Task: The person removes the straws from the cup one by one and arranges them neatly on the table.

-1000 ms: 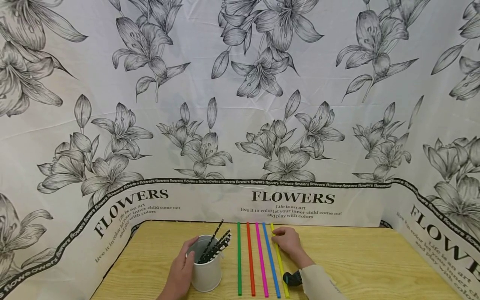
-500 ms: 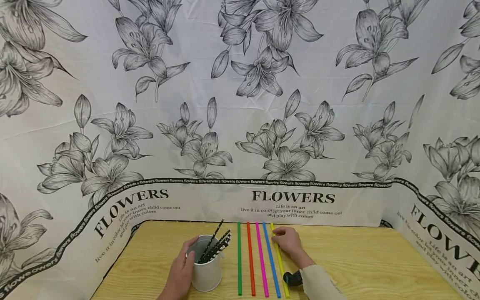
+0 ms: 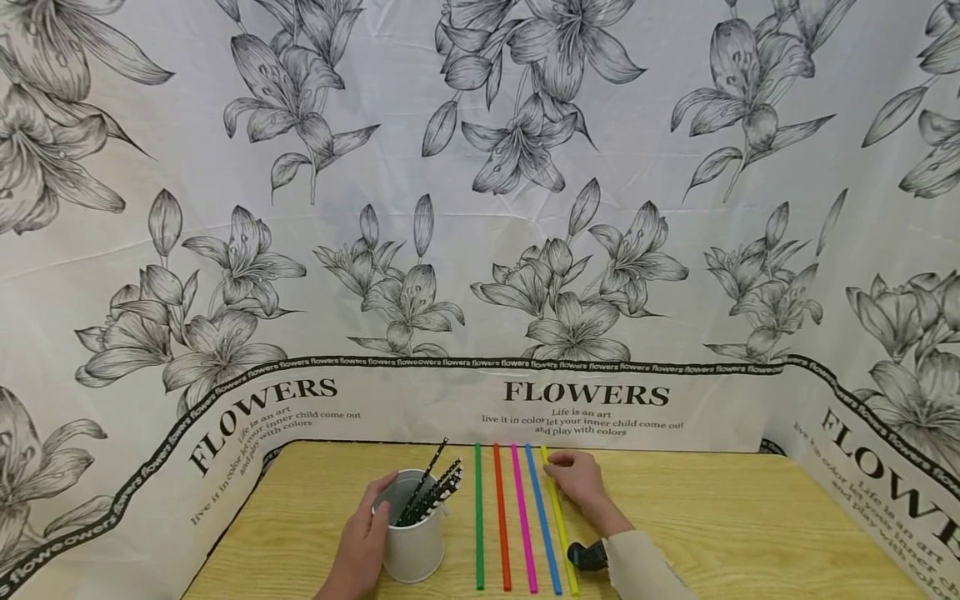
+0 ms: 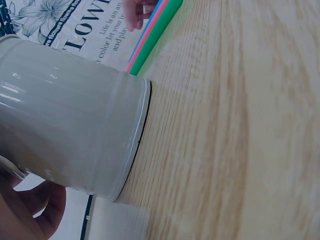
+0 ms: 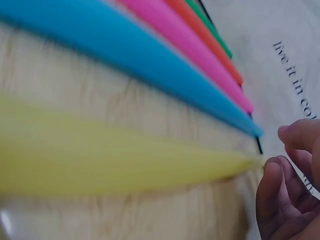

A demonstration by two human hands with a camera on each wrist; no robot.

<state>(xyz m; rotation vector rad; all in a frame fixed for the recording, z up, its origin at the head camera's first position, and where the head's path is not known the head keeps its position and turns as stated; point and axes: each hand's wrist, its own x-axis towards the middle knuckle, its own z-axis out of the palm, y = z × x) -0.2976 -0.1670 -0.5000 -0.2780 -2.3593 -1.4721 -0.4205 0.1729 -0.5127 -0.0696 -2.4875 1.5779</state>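
My left hand (image 3: pixel 363 537) grips the side of a white metal bucket (image 3: pixel 414 550), which stands upright on the table. Thin black sticks with white spots (image 3: pixel 431 500) lean inside it toward the right. Laid side by side to its right are green (image 3: pixel 479 517), red (image 3: pixel 502 517), pink (image 3: pixel 524 517), blue (image 3: pixel 543 517) and yellow (image 3: pixel 558 517) straws. By the far end of the yellow one is my right hand (image 3: pixel 579 483). In the right wrist view its fingers (image 5: pixel 300 135) are parted from the thumb, right at the yellow tip.
The light wood table (image 3: pixel 720 517) is closed in at the back and sides by a white flower-print cloth (image 3: pixel 420 400). A dark wrist camera (image 3: pixel 587 557) at my right sleeve overlaps the near part of the yellow straw.
My right fingers have loosened slightly and shifted a little at the yellow straw's far end. The bucket, the left hand and the row of straws look the same.
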